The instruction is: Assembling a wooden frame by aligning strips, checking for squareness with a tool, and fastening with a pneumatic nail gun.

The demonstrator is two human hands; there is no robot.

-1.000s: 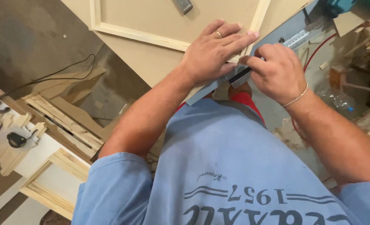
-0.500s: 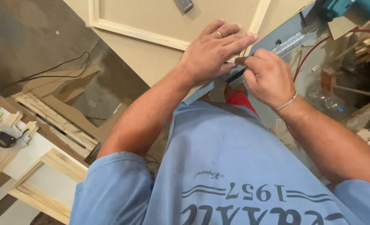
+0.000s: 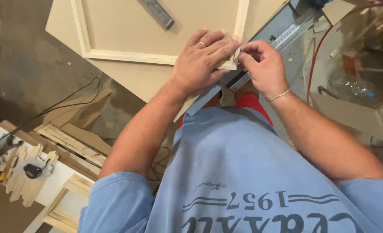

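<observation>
The thin pale wooden frame strip (image 3: 165, 57) lies on the flat tan board (image 3: 131, 82) on the surface; it looks light, stiff and easy to snap, so hold it near the corner. The left hand (image 3: 200, 64) lies flat with fingers pressing that corner, and the bent right hand (image 3: 265, 69) pinches something small beside it, which I cannot make out.
</observation>
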